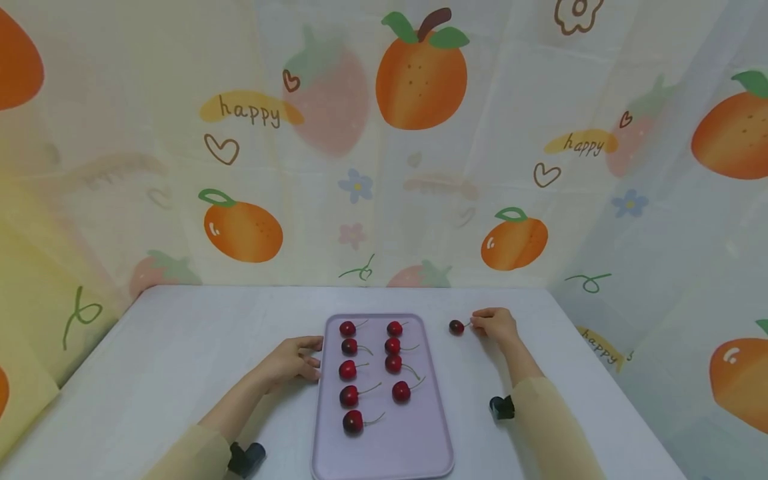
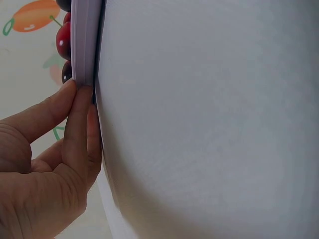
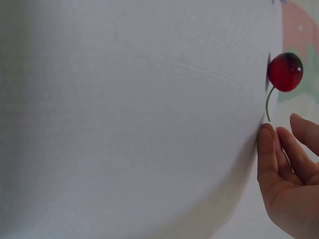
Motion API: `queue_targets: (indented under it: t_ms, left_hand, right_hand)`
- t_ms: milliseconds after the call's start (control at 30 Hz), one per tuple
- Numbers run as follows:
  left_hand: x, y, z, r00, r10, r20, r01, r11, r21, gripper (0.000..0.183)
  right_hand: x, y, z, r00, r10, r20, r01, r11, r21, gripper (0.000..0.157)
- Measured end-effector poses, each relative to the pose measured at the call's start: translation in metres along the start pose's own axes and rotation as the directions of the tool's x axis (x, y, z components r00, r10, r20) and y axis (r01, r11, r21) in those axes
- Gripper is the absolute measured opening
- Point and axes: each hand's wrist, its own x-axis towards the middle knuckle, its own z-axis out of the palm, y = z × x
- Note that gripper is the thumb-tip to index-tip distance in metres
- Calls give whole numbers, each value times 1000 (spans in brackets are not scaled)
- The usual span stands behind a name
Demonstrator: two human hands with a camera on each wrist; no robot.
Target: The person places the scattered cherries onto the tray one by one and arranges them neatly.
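A pale purple tray (image 1: 375, 460) bears two columns of dark red cherries (image 1: 347, 370) with green stems. My left hand (image 1: 292, 360) is at the tray's left side. Its thumb and fingertips touch the tray's edge (image 2: 87, 40) in the left wrist view, without curling round it. To the right of the tray, a single cherry (image 1: 457, 327) lies on the white table. My right hand (image 1: 495, 325) is beside it, fingertips right at the end of its stem (image 3: 268, 104). In the right wrist view, the thumb stands apart from the fingers and the stem lies free.
The white table (image 1: 198, 347) extends on both sides of the tray. A fruit-patterned curtain (image 1: 330, 220) hangs behind it and along the sides. Each wrist wears a small black camera, one at the left sleeve (image 1: 246, 459) and one at the right (image 1: 502, 407).
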Motion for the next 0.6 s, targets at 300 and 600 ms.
queue_targets:
  t_ms: [300, 600]
  left_hand:
    - [1, -1, -1, 999, 21, 24, -21, 1000, -9, 78]
    - [2, 0, -2, 1000, 19, 23, -19, 1000, -3, 78]
  right_hand:
    - [-1, 0, 4, 1000, 1, -25, -2, 999, -37, 29]
    - [0, -2, 7, 999, -18, -49, 14, 997, -80, 27]
